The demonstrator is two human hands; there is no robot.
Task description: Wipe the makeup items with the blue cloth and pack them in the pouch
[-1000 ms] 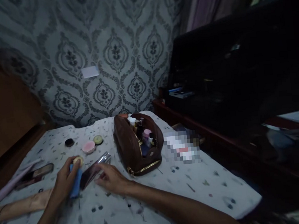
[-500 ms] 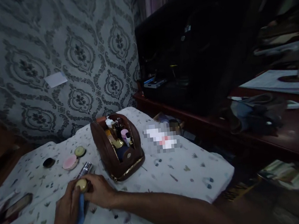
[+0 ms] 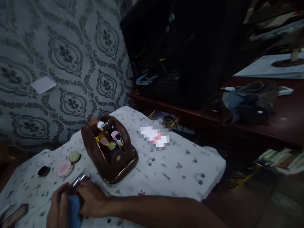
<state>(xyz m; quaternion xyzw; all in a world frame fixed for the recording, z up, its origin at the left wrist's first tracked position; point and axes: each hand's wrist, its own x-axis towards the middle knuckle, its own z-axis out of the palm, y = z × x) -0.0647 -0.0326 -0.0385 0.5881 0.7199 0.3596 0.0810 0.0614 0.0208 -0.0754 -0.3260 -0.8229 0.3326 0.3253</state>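
Observation:
My left hand [image 3: 57,216] is closed around a blue cloth [image 3: 74,213], low on the left over the bed-like padded surface [image 3: 172,187] with a printed white sheet. My right hand [image 3: 93,200] meets it from the right, fingers curled; whatever they grip is hidden behind the cloth and knuckles. Shiny silver tubes [image 3: 79,179] lie just beyond both hands. Behind them are a pink scalloped compact [image 3: 65,168], a round pale-green-topped container [image 3: 74,157] and a dark round one [image 3: 43,171]. An open brown cosmetic bag [image 3: 122,169] stands right of these, filled with small bottles and tubes.
A blurred-out white and pink item [image 3: 155,135] lies right of the bag. Makeup-like items [image 3: 15,216] sit at the far left. Beyond the sheet's right edge is a dark red desk [image 3: 283,115] with papers and a bundled cloth item. A patterned wall [image 3: 65,54] stands behind.
The round gold-lidded jar seen between my hands is now out of sight. My hands have turned, and more of the blue cloth shows between them. The view has swung slightly right.

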